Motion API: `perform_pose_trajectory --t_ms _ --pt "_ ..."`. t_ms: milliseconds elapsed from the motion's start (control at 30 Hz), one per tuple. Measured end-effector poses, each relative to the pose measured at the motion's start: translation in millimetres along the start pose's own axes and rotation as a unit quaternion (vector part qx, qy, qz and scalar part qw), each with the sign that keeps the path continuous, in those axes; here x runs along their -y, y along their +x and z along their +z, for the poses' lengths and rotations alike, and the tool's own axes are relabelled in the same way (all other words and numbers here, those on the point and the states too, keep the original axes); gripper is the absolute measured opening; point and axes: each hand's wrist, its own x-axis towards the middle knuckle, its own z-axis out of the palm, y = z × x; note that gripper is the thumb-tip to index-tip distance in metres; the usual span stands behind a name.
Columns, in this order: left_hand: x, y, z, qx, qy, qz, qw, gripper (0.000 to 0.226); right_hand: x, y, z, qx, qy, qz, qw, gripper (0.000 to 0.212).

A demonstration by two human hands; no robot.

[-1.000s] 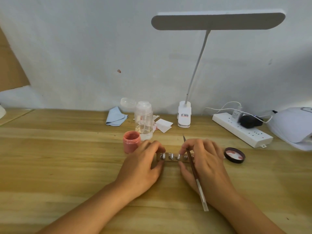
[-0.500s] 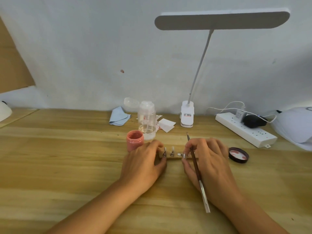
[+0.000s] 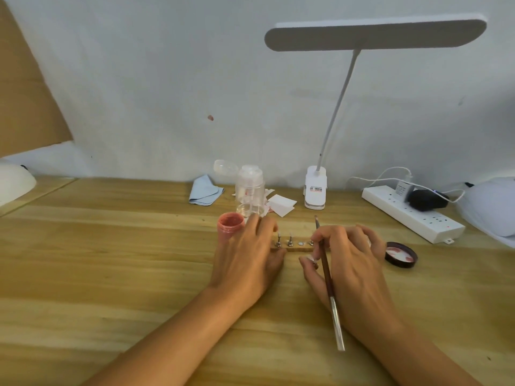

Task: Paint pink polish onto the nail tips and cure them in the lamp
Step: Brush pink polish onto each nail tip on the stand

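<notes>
A small wooden holder strip [image 3: 292, 247] lies on the table with two upright metal nail-tip stands [image 3: 284, 242] and one bare socket. My left hand [image 3: 248, 263] grips the strip's left end. My right hand [image 3: 351, 263] holds a thin brush [image 3: 327, 277] between its fingers, bristles pointing away from me, while its fingertips pinch a small stand at the strip's right end. An open jar of pink polish [image 3: 230, 222] stands just left of my left hand. Its black lid [image 3: 401, 254] lies to the right. The white curing lamp [image 3: 493, 207] sits at the far right edge.
A white desk lamp [image 3: 315, 190] stands behind the strip, its head overhead. A clear pump bottle [image 3: 250, 190], a blue cloth [image 3: 204, 190] and white pads [image 3: 281, 204] lie at the back. A power strip [image 3: 412, 215] with plugs runs along the right.
The view has shifted slightly. My right hand's fingers worked at the strip's right end: several stands stood there before, now two stand upright and one socket is bare. My left hand stayed.
</notes>
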Motion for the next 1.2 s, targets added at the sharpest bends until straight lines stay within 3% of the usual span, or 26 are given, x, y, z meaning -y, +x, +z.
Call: perform_pose_trajectory --t_ms 67,200,333,500,700,800,867,967,1067,1200 --pt "-6.4 -5.4 -3.3 0.03 -0.07 0.033 0.997 0.03 0.7 -1.1 -0.1 -0.014 0.008 0.015 1.0 0.029" --pt "-15.3 -13.1 -1.3 0.109 -0.217 0.018 0.97 0.028 3.2 0.4 0.1 -0.004 0.028 0.025 0.999 0.026" --pt "-9.5 -7.1 -1.3 0.105 -0.301 0.0 0.948 0.016 4.9 2.0 -1.0 0.005 0.046 0.036 0.998 0.031" --pt "8.2 -8.1 -1.6 0.12 -0.258 -0.035 0.958 0.009 8.4 5.1 -4.7 0.02 0.065 0.036 0.997 0.026" --pt "31.2 -16.5 -13.9 0.128 -0.169 -0.048 0.976 0.01 26.2 7.6 -7.4 0.001 0.195 0.137 0.971 0.018" --pt "34.2 -13.2 -15.6 0.134 -0.166 -0.065 0.975 0.012 33.2 25.7 -10.3 0.052 0.233 0.13 0.962 0.012" --pt "34.0 -10.8 -14.9 0.139 -0.17 -0.073 0.973 0.013 42.4 39.3 -11.0 0.087 0.304 0.142 0.938 0.007" --pt "34.0 -7.8 -14.7 0.147 -0.183 -0.074 0.969 0.016 56.8 70.9 -6.6 0.123 0.41 0.228 0.875 0.013" --pt "36.8 -7.9 -12.9 0.141 -0.197 -0.088 0.966 0.014 62.0 104.5 9.1 0.18 0.413 0.278 0.848 0.023" --pt "39.0 -6.3 -7.3 0.14 -0.246 -0.131 0.95 0.014 59.9 120.4 35.4 0.248 0.322 0.319 0.856 0.009"
